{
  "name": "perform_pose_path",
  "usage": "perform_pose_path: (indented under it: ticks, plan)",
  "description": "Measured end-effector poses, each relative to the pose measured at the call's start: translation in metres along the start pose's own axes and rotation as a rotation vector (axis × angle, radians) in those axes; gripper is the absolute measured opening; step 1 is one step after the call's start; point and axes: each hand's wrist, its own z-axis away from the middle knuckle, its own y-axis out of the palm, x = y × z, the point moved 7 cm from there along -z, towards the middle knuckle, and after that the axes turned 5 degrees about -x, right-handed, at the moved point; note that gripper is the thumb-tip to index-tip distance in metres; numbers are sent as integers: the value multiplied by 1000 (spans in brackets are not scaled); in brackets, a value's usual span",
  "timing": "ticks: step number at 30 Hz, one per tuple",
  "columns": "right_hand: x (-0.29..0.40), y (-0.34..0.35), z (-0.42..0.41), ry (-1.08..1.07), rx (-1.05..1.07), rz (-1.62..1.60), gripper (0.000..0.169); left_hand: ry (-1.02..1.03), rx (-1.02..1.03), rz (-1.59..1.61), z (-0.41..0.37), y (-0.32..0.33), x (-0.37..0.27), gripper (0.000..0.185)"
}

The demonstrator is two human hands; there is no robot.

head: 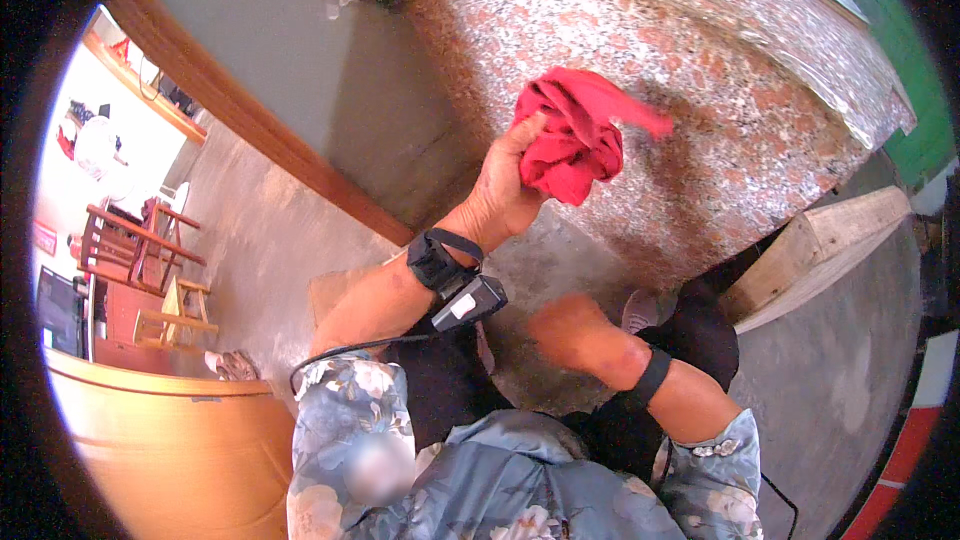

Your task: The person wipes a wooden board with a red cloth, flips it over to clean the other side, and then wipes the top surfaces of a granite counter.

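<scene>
My left hand grips a bunched red cloth, with one loose end sticking out to the right. The cloth is in front of a pink-and-white speckled, granite-patterned panel; whether the two touch cannot be told. Lower down and to the right, my right hand hangs above the concrete floor, blurred, and its fingers cannot be made out. No object shows in it. Black straps circle both wrists, and a small dark device with a cable is attached at the left one.
A wooden block leans by the panel's lower right corner. At left stand a wooden door frame, a yellowish wooden door, a dark red wooden chair and a small wooden stool. Shoes lie beyond the door.
</scene>
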Motion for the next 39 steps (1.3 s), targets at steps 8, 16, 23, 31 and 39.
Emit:
perform_pose_path:
  ticks: [8, 16, 23, 31, 39]
  plan:
    - [-14, -18, 4, -19, -102, 39, 13, 56, -26, 137, 13, -31, -10, 38]
    - [-51, -150, 52, 178, -1144, -298, 25, 111, -167, -65, 25, -56, -13, 42]
    - [-51, -130, 32, 101, -905, -889, 78, -104, 128, -188, 49, -19, 13, 58]
    - [-71, -124, 42, 358, -1060, -990, 62, -96, 131, -625, 62, -19, 22, 67]
    - [-63, -134, 48, 136, -1065, -1685, 44, 4, 127, -283, 54, -30, 21, 65]
